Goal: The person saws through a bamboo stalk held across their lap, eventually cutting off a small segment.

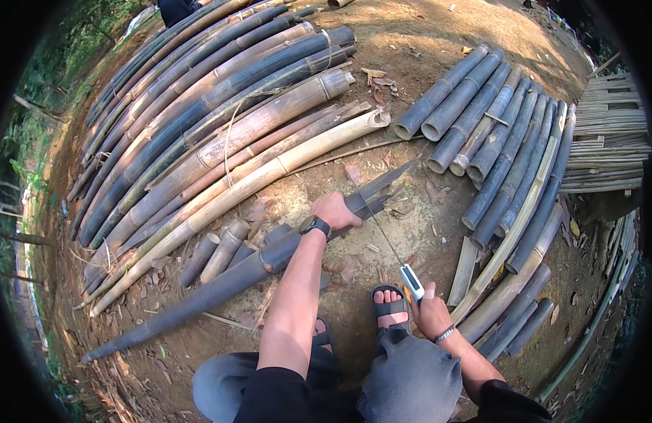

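Note:
A dark bamboo pole lies slantwise across the ground in front of me, from the lower left toward the upper middle. My left hand, with a watch at the wrist, is closed over it near its far end, which looks split and jagged. In my right hand is a handsaw with a pale handle and dark inset. Its thin blade runs up and left to the pole, just right of my left hand, and crosses it there. Whether the teeth are inside a cut is too small to tell. Pale sawdust covers the soil below.
A big row of long bamboo poles fills the upper left. Cut bamboo lengths lie side by side at the right. Short bamboo pieces sit beside the pole. My sandalled foot is near the saw. A slatted stack stands far right.

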`<state>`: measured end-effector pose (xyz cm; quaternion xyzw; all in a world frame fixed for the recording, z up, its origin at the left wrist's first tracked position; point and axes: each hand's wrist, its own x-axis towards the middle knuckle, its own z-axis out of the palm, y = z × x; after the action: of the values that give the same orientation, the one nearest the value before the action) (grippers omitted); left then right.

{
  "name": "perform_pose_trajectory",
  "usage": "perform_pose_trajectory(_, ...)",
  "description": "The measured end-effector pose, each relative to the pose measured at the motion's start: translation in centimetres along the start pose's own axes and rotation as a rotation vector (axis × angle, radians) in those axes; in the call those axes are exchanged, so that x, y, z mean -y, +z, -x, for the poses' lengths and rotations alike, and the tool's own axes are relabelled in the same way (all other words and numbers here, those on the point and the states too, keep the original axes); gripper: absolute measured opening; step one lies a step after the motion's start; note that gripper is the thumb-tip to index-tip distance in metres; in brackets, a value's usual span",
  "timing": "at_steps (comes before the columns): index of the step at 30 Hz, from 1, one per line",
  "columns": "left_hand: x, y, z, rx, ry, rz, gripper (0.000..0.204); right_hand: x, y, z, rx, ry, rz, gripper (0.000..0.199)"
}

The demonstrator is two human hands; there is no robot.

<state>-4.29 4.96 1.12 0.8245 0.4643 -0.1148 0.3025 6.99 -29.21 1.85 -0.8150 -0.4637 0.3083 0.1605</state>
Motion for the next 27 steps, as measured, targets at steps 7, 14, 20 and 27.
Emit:
perform_pose_trajectory(7,-0.1,-0.1,0.6,0.005,-0.029,0.030,0.064,2.3,1.2,-4.2,-0.088,-0.055,0.012,0.046)
perform_pose_trajectory(14,0.0,0.1,0.2,0.008,0.019,0.061,0.061,5.0,0.4,-8.4,-0.116,-0.063,0.046,0.044)
perform_pose_trajectory(20,-0.2,0.2,0.6,-0.011,-0.009,0.032,0.060,2.0,0.1,-2.0,-0.039,0.008,0.034,0.044)
perform_pose_trajectory(27,-0.4,-0.4,0.9,-0.009,0.020,0.035,0.054,2.3,-0.6,-1.0,-0.064,0.006,0.048,0.046)
